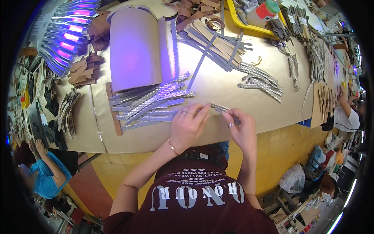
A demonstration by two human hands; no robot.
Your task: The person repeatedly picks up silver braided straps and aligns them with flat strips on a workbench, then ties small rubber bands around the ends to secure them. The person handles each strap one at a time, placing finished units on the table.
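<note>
Near centre of frame we see braided strip [219, 107] between left hand [187, 125] and right hand [243, 128], over tabletop [218, 87]. Left grip pinches strip's left part; right grip pinches its right part. Left of centre, beside left hand, we note braided pile [156, 97], silver and grey, at lower edge of brown roll [134, 50]. Upper right of centre: flat strips [224, 46], grey and beige, near braided bundle [261, 82]. Upper right: yellow tray [230, 11], green-capped bottle [261, 15].

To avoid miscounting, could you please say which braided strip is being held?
The strip between the left hand and right hand; the other braided strips lie on the table.
</note>
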